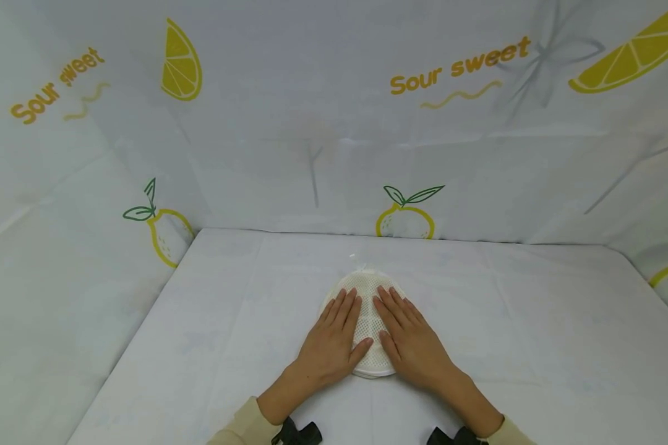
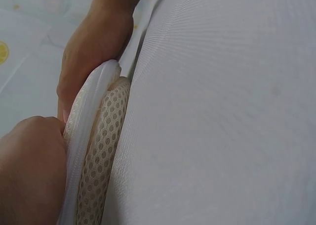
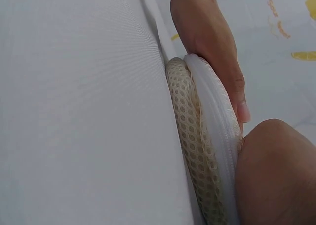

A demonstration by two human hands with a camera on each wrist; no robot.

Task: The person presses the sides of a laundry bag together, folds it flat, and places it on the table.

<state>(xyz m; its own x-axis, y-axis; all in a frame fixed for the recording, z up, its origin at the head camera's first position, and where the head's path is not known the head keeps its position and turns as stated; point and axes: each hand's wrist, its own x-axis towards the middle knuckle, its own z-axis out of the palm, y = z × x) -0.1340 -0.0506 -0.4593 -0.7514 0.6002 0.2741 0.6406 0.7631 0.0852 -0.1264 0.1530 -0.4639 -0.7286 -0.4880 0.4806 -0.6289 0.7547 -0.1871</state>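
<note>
Head view looks down; wrist views skim pouch (image 2: 101,151).

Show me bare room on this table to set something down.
The white table looks bare from the left grip to the table's left edge, and from the right grip to the right edge. The middle is crowded: both rest on the mesh piece.

At the far side, a white backdrop (image 1: 289,68) printed with yellow lemon wedges (image 1: 181,60), orange "Sour sweet" lettering (image 1: 459,65) on left and right, and green-leaved lemon outlines (image 1: 405,222) near the table (image 1: 534,340). Faint grey branch-like marks (image 1: 636,164) toward the right (shadow or print, impossible to tell). Nearer, white and lightly creased, the tabletop covering (image 1: 172,358).
</note>
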